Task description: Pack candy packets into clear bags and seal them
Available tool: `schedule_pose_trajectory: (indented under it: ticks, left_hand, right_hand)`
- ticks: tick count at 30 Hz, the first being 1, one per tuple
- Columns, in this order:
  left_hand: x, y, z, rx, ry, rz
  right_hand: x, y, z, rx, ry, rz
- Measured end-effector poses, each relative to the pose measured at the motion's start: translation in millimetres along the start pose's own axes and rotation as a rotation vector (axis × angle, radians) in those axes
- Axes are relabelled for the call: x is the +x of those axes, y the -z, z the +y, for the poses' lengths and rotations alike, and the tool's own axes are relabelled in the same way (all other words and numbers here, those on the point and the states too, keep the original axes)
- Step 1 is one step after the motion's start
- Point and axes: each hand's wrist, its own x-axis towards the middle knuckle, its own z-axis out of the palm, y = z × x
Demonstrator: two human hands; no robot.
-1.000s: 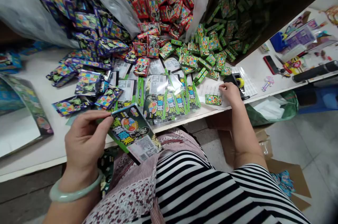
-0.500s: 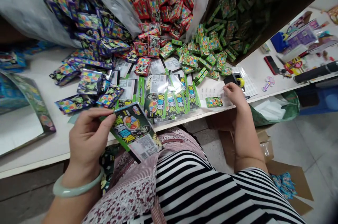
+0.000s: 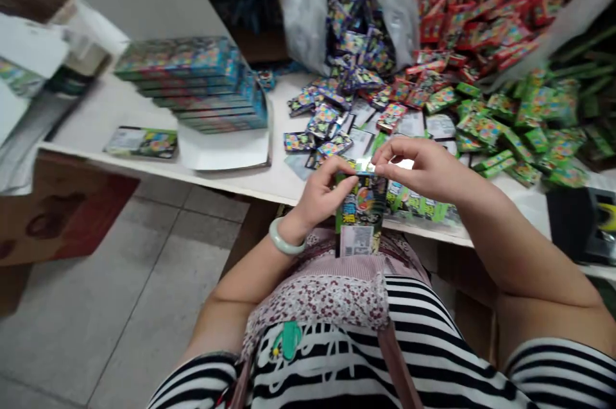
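Observation:
My left hand [image 3: 330, 194] pinches the top edge of a flat black and green printed candy pouch [image 3: 360, 210], which hangs upright in front of my apron with a white barcode panel low on it. My right hand [image 3: 409, 165] meets the pouch's top right corner, thumb and forefinger pinched together. Whatever lies between those right fingertips is too small to make out. Behind the hands, more printed pouches [image 3: 418, 203] lie overlapped on the table, partly covered by my right hand and forearm.
Small purple packs [image 3: 322, 120], red packs [image 3: 481, 24] and green packs [image 3: 500, 133] spill from bags and a box at the back. Left stands a stack of blue boxes [image 3: 226, 88], with a single flat pack [image 3: 142, 142] beside it. A black item [image 3: 572, 223] lies right.
My right hand has left the sheet of small labels on the right and come to the pouch's top edge. The pouch hangs straighter now, and the view has swung left.

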Motion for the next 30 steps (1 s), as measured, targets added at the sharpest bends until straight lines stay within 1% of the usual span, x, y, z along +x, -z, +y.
schedule_pose_trajectory:
  ticks: [3,5,8,14,18,19,21,23,25,26,27,28,29,30]
  left_hand:
    - [-1.8,5.6,-3.2,-0.020,0.018,-0.006]
    - [-2.5,7.5,-5.9,-0.046,0.024,-0.006]
    - [-2.0,7.8,-8.9,-0.081,0.033,-0.003]
    - [-1.8,1.3,-11.8,-0.086,0.037,0.056]
    - [-0.3,-3.2,-10.8,-0.079,0.033,0.097]
    - [0.0,-3.8,-10.1,-0.085,0.024,0.103]
    - [-0.9,-4.8,-9.0,-0.099,0.023,0.112]
    - [-6.4,-5.6,-9.8,-0.136,0.067,0.121]
    - [-17.3,-5.5,-13.4,-0.248,0.147,0.062]
    - [-24.4,-4.2,-15.7,-0.328,0.189,-0.010]
    - [-31.9,-1.5,-17.7,-0.392,0.224,-0.109]
    - [-39.3,3.0,-18.7,-0.420,0.248,-0.201]
    - [-45.8,9.7,-17.9,-0.415,0.260,-0.268]
    - [-50.7,19.1,-14.9,-0.380,0.252,-0.299]
  right_hand:
    - [18.8,-8.8,4.8,-0.033,-0.047,-0.099]
    - [24.1,-11.4,7.1,-0.038,-0.086,-0.114]
    - [27.7,-14.7,7.2,-0.046,-0.136,-0.099]
    - [29.7,-21.6,5.6,-0.065,-0.191,-0.053]
    - [31.4,-22.8,16.1,-0.037,-0.227,-0.047]
    - [32.5,-23.1,20.2,-0.004,-0.244,-0.054]
    - [35.0,-24.5,28.4,0.134,-0.300,-0.090]
    - [36.7,-26.9,34.3,0.336,-0.417,-0.166]
    - [36.7,-29.0,37.2,0.508,-0.573,-0.250]
    - [36.2,-29.5,37.8,0.562,-0.640,-0.281]
    - [35.4,-29.2,38.1,0.596,-0.686,-0.304]
    - [34.8,-28.1,38.4,0.613,-0.704,-0.313]
    - [34.5,-26.3,38.8,0.619,-0.697,-0.308]
    - [34.7,-23.8,39.5,0.616,-0.673,-0.289]
